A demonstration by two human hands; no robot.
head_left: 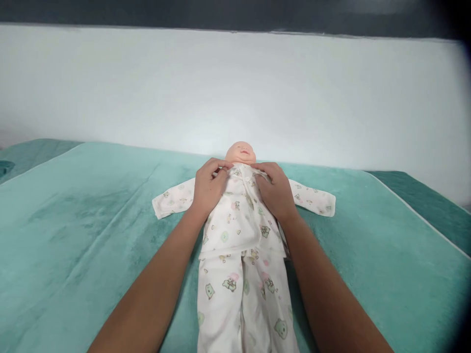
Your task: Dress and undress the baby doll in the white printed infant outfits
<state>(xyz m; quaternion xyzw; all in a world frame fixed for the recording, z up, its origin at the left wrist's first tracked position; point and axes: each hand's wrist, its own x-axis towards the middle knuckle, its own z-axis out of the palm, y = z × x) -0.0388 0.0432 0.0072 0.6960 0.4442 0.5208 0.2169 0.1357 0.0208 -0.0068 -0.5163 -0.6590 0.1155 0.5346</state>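
Note:
A baby doll [240, 151] lies on its back, head toward the wall. It wears a white pajama top [231, 215] printed with small bears, both sleeves spread out sideways. Matching white pajama pants [221, 304] cover the legs, and the top's hem overlaps their waist. At the collar on the left side, my left hand [211, 184] is closed, its fingers and thumb on the fabric near the doll's neck. My right hand [274, 189] grips the collar's right side, fingertips by the neck and thumb lower on the chest. The cuffs hide any doll hands.
Under the doll spreads a teal plush blanket [91, 235] with a light seam near each side. Behind it rises a white wall [147, 88] with a dark band [184, 14] along the top. Darker green fabric [423, 201] shows at the right edge.

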